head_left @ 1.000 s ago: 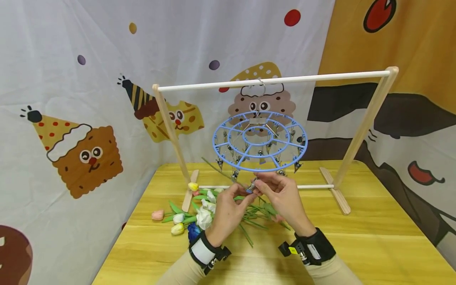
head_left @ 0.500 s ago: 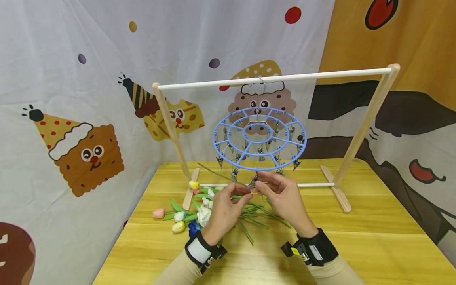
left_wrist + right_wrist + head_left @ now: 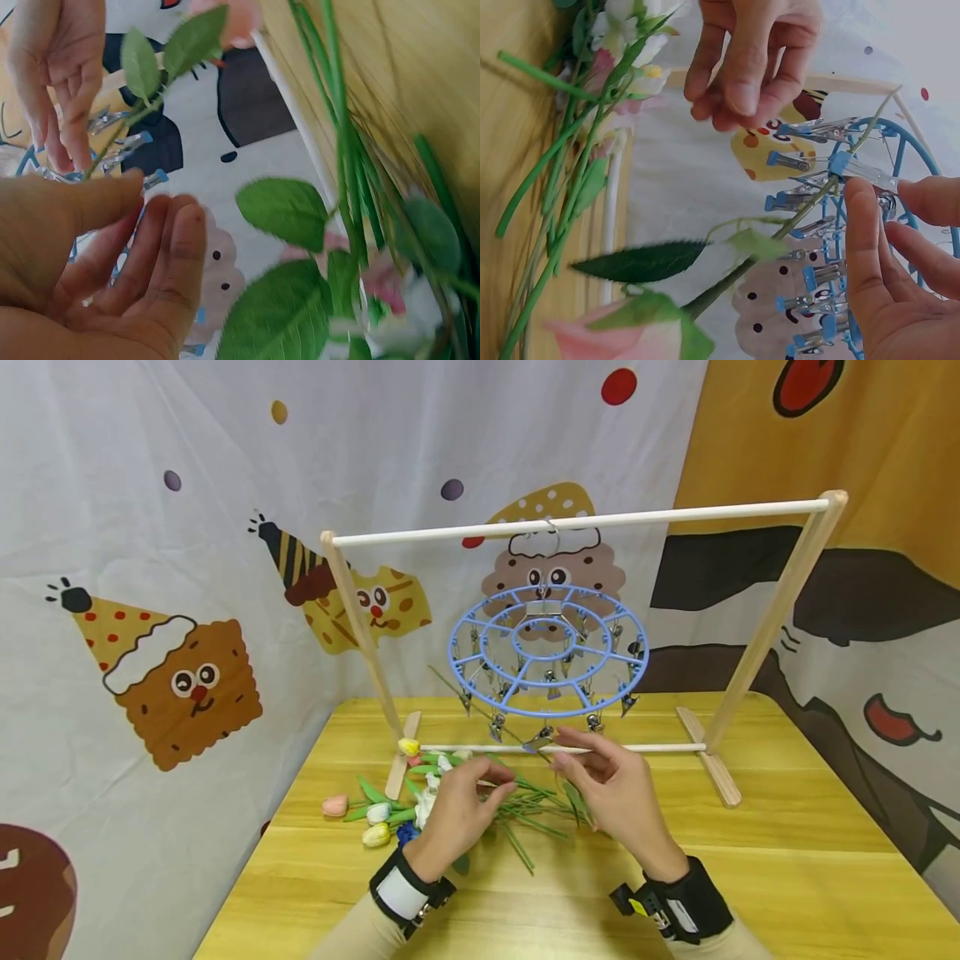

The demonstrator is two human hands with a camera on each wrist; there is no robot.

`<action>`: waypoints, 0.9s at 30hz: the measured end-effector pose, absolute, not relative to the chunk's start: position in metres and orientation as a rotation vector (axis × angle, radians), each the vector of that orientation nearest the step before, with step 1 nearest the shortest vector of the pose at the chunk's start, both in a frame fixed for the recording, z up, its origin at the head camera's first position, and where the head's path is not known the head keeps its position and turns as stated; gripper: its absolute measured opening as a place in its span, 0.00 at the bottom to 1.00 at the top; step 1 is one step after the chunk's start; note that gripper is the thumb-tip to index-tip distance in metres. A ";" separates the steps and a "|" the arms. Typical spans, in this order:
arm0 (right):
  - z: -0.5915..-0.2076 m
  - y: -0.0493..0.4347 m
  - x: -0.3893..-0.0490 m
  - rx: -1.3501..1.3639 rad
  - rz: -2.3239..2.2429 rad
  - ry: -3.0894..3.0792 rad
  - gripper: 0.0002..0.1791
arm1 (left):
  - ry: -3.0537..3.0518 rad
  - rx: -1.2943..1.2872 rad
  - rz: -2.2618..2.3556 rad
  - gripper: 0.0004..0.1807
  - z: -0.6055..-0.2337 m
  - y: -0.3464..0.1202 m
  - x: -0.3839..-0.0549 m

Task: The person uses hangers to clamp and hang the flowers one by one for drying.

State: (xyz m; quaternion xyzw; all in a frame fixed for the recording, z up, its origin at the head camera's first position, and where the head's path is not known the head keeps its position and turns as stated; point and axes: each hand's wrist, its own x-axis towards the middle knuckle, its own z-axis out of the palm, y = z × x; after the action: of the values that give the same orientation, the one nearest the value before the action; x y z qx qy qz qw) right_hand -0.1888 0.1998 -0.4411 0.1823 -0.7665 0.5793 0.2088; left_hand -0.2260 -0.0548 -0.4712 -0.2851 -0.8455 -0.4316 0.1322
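Observation:
A blue-tipped metal clip under the round blue hanger grips the thin green stem of a pink rose. The stem slants through the clip, its bare end up to the left and its leaves down to the right. My right hand is beside the clip, thumb and index finger parted, fingertips right at its handle end. To the left and lower, my left hand is loosely curved with nothing between its fingers, apart from the stem.
The hanger, with several clips, hangs from the white rod of a wooden stand. Artificial flowers lie on the table under the hands: white blooms, yellow tulips, a blue flower and loose green stems.
Both hands were together at the clip and stem. The left hand has drawn back to the left and down, the right hand slightly right, its fingers parting. The stem stays in the clip.

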 end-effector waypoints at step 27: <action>-0.477 0.184 -0.166 0.599 1.226 -2.393 0.14 | -2.462 -1.251 0.117 0.08 -0.505 -0.060 -0.230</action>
State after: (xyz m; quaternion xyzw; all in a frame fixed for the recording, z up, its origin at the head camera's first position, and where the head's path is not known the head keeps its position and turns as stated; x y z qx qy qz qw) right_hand -0.1659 0.1842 -0.4767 0.2136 -0.8525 0.4367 0.1923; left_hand -0.2296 -0.0604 -0.5046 -0.4444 -0.8749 0.0415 0.1878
